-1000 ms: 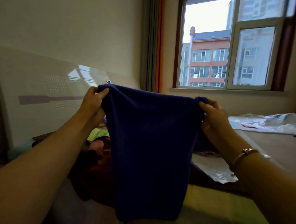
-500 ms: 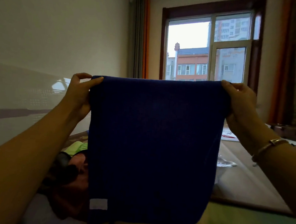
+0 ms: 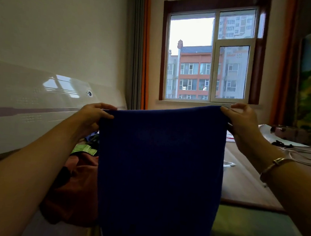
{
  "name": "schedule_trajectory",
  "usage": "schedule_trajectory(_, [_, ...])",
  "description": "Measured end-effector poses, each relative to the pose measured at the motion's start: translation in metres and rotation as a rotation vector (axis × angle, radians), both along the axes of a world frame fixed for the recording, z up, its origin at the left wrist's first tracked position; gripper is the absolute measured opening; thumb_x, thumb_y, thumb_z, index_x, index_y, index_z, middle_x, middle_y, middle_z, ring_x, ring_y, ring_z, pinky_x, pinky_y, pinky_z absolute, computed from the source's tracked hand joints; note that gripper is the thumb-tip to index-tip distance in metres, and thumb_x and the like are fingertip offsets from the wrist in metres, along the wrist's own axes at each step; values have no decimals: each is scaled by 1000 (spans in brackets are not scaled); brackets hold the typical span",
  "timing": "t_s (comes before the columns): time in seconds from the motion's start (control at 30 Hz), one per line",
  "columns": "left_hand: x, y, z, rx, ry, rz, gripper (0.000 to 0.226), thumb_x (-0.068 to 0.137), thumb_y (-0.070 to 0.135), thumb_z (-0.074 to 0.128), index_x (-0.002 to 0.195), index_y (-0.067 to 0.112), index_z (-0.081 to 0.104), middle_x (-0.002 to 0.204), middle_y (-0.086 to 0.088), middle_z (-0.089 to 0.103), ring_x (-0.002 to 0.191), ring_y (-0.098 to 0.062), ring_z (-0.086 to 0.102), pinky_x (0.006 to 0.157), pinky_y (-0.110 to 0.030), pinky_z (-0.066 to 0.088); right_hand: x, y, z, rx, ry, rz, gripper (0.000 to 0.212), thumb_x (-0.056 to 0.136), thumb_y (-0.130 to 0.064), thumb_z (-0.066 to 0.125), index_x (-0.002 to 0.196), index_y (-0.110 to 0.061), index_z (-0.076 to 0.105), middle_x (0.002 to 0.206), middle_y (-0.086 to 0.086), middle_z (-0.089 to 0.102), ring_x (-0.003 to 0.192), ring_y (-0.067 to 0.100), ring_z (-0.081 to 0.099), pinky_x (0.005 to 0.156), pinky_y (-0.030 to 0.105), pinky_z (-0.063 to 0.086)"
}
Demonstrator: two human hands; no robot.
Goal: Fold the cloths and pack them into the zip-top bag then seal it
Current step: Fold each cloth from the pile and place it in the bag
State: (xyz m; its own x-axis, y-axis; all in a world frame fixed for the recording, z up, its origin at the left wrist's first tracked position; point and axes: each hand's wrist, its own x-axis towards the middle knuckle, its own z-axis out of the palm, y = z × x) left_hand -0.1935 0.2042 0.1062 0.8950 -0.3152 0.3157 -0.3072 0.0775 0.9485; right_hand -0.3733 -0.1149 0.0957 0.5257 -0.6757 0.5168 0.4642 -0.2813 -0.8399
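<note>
The left hand [image 3: 94,113] and right hand [image 3: 241,122] are each pinching a top corner of the blue cloth [image 3: 159,169], which is hanging flat between them, looking soft, light and limp, so corners are probably the best grip.

A dark blue cloth [image 3: 159,173] is held up vertically, spread flat, its top edge pulled taut at the two upper corners. Its lower edge is cut off by the frame. A rust-red cloth [image 3: 76,189] is seen crumpled at the near left, partly hidden behind it.
</note>
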Motion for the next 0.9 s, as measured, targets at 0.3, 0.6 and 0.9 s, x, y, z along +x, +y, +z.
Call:
schedule_trajectory(0.3, [-8,-5,-31,714,-395,168,16,78,1,72,76,16,66,72,-5,62,72,-21,60,61,-30,46,-25,-9,-42,-691,299,-284,28,91,4,51,115,-2,63,109,15,66,98,23,61,76,16,44])
schedule_trajectory(0.6, [-53,-2,-37,207,-402,66,12,80,10,71,91,12,67,83,-2,65,78,-11,63,62,-19,49,-64,-12,-63,-628,-211,-512,16,96,-8,53,109,-4,59,102,1,61,92,7,58,76,11,50])
schedule_trajectory(0.9, [-11,-30,-96,813,-629,336,14,76,32,77,78,21,69,96,-5,44,84,-18,48,68,-31,40,-24,-36,-107,-639,327,-668,12,93,-24,57,99,-14,58,94,5,57,80,19,53,55,25,36])
